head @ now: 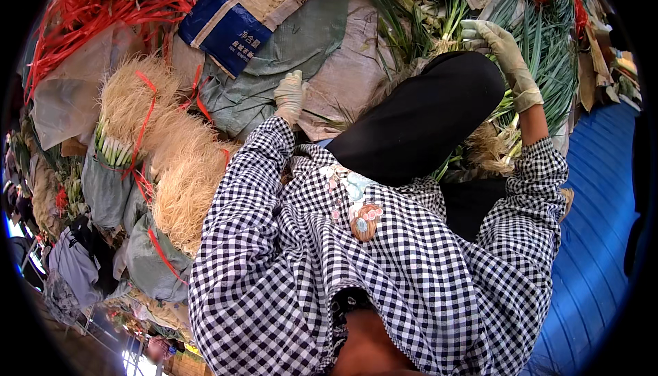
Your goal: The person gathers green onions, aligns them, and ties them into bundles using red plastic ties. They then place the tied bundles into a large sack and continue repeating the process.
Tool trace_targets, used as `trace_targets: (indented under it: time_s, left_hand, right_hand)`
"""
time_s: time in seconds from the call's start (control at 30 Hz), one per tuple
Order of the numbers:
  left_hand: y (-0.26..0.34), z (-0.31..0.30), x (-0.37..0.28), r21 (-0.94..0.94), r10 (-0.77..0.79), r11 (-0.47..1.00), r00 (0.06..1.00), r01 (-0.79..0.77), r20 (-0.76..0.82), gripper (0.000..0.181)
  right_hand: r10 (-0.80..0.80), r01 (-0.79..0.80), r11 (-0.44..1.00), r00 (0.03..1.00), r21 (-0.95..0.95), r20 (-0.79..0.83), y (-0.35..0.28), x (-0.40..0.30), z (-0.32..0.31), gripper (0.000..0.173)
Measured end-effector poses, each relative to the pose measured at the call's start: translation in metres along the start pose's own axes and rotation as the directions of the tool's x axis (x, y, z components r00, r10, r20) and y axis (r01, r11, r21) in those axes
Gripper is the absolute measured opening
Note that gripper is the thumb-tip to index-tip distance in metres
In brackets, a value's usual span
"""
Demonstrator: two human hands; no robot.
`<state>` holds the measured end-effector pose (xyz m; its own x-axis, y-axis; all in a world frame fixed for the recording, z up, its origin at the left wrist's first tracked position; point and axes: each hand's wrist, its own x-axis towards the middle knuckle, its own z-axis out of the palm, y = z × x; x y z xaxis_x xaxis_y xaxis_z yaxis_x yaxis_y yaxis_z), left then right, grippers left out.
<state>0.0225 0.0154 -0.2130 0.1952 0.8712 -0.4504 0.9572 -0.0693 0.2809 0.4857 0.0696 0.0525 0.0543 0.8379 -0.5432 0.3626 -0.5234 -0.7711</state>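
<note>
My left hand (291, 94), in a pale glove, is curled above a green-grey woven sheet (226, 98); whether something thin is in its fingers cannot be told. My right hand (491, 42), gloved too, reaches past my raised knee to the white stalks of green onions (453, 21); its fingers are partly spread, and any grip on a stalk is unclear. Long green leaves (550, 62) lie beside the right wrist. Below that wrist are more rooted green onions (493, 144). Left of my left arm stand large bundles of green onions (139, 103) with pale roots, tied with red strips.
A tangle of red plastic strips (118, 11) lies at the upper left. A blue and tan printed sack (231, 36) rests on the sheet. A blue corrugated wall (591, 186) runs along the right. Wrapped bundles (154, 263) stand at the left, with a person (159, 347) far beyond.
</note>
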Motion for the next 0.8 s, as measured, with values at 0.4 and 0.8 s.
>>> trace_targets:
  time_s: [0.4, 0.8]
  left_hand:
    - [-0.055, -0.221, -0.020, -0.948, -0.231, 0.016, 0.921, -0.319, -0.314, 0.020]
    - [0.057, -0.389, -0.089, -0.905, -0.188, -0.039, 0.892, -0.425, -0.411, 0.033]
  right_hand:
    - [-0.731, 0.792, 0.150, 0.492, -0.592, 0.473, -0.136, 0.039, 0.139, 0.081]
    - [-0.810, 0.805, 0.586, 0.579, 0.092, 0.096, -0.147, 0.037, 0.289, 0.108]
